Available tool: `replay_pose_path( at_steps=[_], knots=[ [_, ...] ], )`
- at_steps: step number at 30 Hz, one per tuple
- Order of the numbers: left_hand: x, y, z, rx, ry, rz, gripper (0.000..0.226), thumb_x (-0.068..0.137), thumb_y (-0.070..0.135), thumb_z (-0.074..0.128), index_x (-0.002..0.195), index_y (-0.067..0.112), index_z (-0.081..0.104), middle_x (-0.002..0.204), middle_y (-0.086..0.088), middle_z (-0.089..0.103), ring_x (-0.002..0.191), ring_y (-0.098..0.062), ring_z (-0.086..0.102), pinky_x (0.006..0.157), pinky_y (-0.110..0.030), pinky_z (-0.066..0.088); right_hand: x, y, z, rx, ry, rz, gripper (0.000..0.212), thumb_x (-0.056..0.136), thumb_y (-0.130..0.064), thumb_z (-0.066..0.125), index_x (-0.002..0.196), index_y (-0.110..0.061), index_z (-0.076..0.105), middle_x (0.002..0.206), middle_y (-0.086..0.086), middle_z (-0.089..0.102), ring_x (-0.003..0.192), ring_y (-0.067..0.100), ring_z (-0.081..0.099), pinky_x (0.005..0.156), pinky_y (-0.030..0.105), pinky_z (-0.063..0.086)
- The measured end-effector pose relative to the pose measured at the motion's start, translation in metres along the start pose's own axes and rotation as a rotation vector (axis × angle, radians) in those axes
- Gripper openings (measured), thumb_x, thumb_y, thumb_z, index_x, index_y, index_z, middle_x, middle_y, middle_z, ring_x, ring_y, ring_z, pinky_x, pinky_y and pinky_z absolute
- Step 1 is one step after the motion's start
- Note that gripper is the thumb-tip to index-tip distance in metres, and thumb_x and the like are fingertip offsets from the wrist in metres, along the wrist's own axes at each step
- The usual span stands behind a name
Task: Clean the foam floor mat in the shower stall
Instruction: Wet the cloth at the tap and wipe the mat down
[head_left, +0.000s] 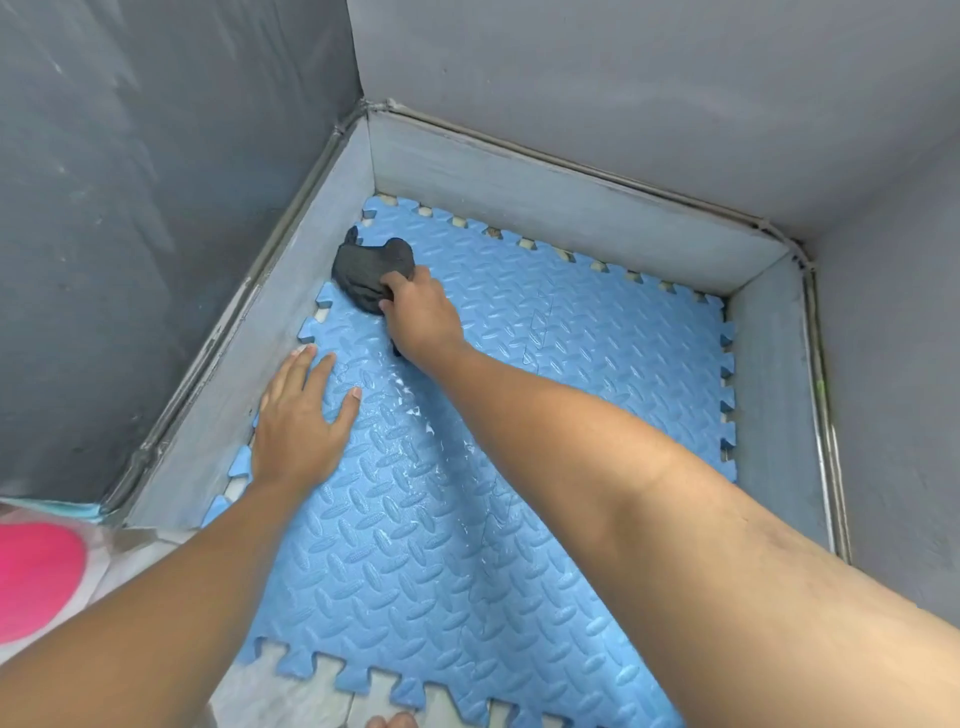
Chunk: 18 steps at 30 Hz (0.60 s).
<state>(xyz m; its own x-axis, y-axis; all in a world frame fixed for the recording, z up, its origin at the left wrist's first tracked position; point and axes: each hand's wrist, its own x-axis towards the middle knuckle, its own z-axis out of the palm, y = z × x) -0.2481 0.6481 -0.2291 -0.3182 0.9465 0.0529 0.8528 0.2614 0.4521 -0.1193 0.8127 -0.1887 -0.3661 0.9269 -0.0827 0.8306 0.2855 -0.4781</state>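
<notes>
Head view, reading from the left: a pink round object (36, 582) sits outside the stall at the frame's edge, next to the low grey curb (270, 374) that walls in the shower floor. Just inside that curb the left hand (298, 421) lies flat and open on the blue foam mat (571, 364), fingers spread and gripping nothing; it looks placed there to pin the light mat down and to carry the person's weight while leaning in. Further right and deeper in, the right hand (421, 314) is closed around a bunched dark cloth (371, 270), pressing it onto the mat near the far left corner, probably so the wiping reaches the edge by the wall. The two hands are well apart. A wet sheen shows on the mat between them and down its middle, which suggests that strip has been wiped and the right part is less so. The mat fills the stall floor, lying flat; its visible long axis runs from the near edge toward the far wall, with interlocking teeth along every side.
</notes>
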Motion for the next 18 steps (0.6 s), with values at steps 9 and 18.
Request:
replay_pose_path(
  at_steps=[9, 18],
  knots=[
    [0.000, 0.003, -0.001, 0.017, -0.017, 0.000, 0.058, 0.103, 0.045, 0.054, 0.153, 0.016, 0.048, 0.165, -0.006, 0.038, 0.154, -0.027, 0.028, 0.125, -0.048, 0.023, -0.049, 0.230, -0.116, -0.150, 0.241, 0.481, 0.035, 0.101, -0.026, 0.048, 0.135, -0.020, 0.051, 0.126, 0.020, 0.048, 0.105, 0.043, 0.057, 0.090, 0.045, 0.047],
    [-0.001, 0.005, -0.003, 0.034, -0.023, 0.002, 0.058, 0.104, 0.045, 0.053, 0.153, 0.014, 0.048, 0.163, -0.009, 0.039, 0.154, -0.029, 0.029, 0.125, -0.051, 0.022, -0.148, 0.256, -0.124, -0.242, 0.176, 0.414, 0.036, 0.101, -0.029, 0.054, 0.133, -0.013, 0.049, 0.126, 0.019, 0.050, 0.103, 0.039, 0.057, 0.085, 0.043, 0.049]
  ],
)
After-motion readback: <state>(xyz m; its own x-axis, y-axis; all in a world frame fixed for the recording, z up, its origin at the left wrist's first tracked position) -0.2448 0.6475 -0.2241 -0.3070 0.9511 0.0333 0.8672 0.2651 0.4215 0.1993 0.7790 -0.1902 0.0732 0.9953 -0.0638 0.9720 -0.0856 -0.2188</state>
